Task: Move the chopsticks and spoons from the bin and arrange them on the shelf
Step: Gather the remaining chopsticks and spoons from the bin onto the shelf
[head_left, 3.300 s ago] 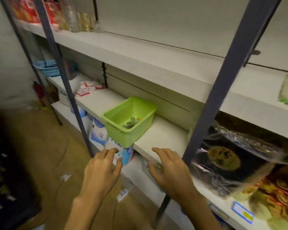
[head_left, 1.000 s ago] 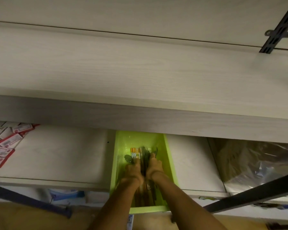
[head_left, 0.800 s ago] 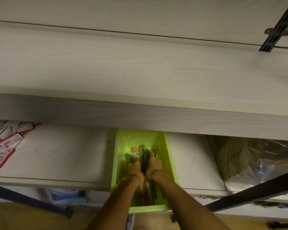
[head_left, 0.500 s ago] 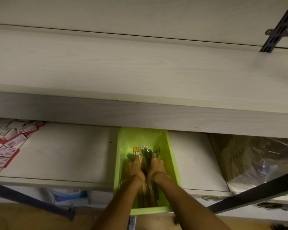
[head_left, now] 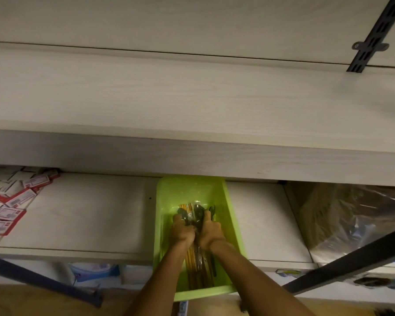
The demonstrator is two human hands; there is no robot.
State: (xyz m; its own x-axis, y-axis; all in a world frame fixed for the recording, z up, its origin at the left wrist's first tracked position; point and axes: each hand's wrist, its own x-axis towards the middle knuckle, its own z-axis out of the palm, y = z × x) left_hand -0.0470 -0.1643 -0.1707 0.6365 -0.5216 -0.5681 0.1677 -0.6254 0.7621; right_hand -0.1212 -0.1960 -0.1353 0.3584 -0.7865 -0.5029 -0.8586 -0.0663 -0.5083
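Pale wood-grain shelf (head_left: 82,215) under a deeper board above, dark metal post (head_left: 342,267) crossing to the right of the hands. Green bin (head_left: 234,215) sits on the shelf, overhanging its front edge. Left hand (head_left: 183,231) and right hand (head_left: 211,232), side by side, clamp together on the chopsticks (head_left: 193,265) and spoons (head_left: 197,212). The bundle runs lengthwise front to back, spoon bowls pointing away. Red-and-white cards (head_left: 12,206) lie far left; their print is unreadable.
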